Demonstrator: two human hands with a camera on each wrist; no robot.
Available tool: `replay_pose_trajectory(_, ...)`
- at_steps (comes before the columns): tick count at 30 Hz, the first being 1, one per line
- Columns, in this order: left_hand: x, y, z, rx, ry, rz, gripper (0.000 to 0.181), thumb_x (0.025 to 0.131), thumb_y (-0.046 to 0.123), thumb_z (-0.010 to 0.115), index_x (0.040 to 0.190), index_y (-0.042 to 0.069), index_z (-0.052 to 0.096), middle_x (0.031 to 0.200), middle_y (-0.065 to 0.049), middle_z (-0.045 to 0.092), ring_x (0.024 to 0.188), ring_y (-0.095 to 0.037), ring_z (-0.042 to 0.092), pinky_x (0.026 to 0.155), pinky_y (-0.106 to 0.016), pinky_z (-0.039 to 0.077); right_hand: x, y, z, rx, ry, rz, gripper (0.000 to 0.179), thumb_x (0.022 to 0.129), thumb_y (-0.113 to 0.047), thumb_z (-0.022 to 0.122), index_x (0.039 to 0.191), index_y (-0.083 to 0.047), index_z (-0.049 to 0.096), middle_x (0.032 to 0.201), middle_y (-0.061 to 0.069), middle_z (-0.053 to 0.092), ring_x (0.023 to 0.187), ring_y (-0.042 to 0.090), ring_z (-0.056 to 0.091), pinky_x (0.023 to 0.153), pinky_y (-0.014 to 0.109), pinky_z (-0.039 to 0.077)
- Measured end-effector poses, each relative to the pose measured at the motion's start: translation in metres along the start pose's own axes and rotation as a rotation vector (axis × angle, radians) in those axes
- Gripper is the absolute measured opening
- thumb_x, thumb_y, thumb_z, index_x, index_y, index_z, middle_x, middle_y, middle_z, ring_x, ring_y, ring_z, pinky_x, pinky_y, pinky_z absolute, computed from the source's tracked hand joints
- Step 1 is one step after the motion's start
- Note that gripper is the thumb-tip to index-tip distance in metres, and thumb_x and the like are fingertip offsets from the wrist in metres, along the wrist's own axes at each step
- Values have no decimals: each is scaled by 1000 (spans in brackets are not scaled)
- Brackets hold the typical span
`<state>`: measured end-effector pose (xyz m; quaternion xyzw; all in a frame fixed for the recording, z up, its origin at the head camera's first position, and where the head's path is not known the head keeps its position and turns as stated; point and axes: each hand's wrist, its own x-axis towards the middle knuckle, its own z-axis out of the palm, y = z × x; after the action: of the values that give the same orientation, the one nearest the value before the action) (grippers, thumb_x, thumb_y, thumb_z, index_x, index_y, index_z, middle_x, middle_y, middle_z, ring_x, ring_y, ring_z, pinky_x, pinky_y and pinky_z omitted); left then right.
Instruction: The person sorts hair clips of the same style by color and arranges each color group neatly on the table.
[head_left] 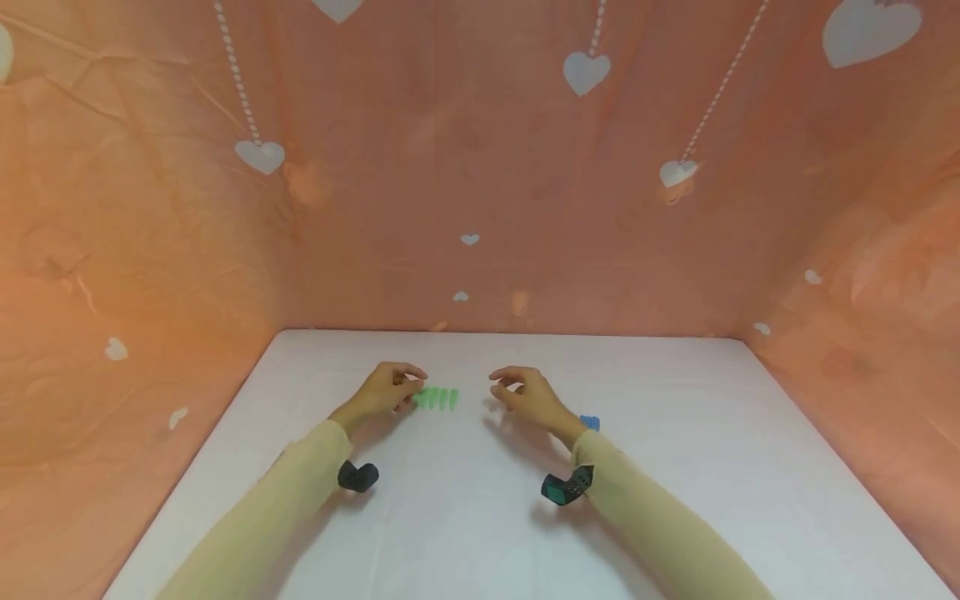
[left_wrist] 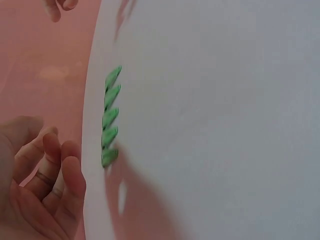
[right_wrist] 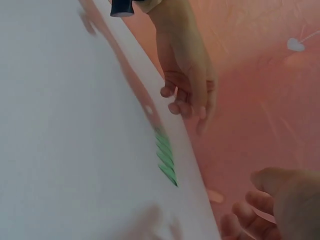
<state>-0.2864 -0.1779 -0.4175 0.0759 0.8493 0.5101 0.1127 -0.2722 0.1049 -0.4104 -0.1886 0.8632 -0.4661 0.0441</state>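
Several small green tapered pieces [head_left: 442, 398] lie side by side in a row on the white table; their kind cannot be told. In the left wrist view the green pieces [left_wrist: 111, 120] look wedge-like with pointed tips. My left hand [head_left: 387, 387] hovers just left of the row, fingers loosely bent, and nothing shows between them. Right of the row, my right hand [head_left: 527, 395] is held above the table, its fingers also loosely bent and holding nothing. A small ridged blue item [head_left: 590, 422] lies beside the right wrist, partly hidden by the forearm.
The white table [head_left: 465, 517] meets an orange cloth backdrop [head_left: 420, 200] with white hearts at its back and sides. A dark wrist device [head_left: 567, 485] sits on the right forearm, and another dark device [head_left: 358, 477] on the left.
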Motion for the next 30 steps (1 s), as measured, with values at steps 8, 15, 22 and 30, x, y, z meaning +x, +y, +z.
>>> replay_pose_trajectory(8,-3,14,20,12,-21,131,29,101,8,57,124,-7,64,71,-8,57,56,-12,49,54,-25,44,-21,9,-34,-69,58,-74,29,99,-15,64,123,0,68,111,18,71,92,24,65,79,32,54)
replay_pose_trajectory(15,-6,24,51,-3,-29,156,28,97,7,58,121,-4,67,94,-21,68,70,-20,60,61,-30,52,-37,25,-59,-100,47,-87,31,100,-16,63,125,2,66,112,18,71,102,26,64,88,35,52)
replay_pose_trajectory(22,-6,27,83,-40,-47,129,25,98,10,60,119,1,70,106,-13,69,88,-19,61,75,-28,53,-45,52,-75,-99,28,-40,33,99,-15,63,127,4,65,120,22,69,104,24,62,91,31,50)
replay_pose_trajectory(30,0,34,116,-26,-61,173,24,97,10,62,117,2,71,112,-11,70,101,-17,61,92,-34,50,-54,80,-88,-115,13,7,30,95,-10,67,123,2,68,125,22,69,110,29,61,94,37,51)
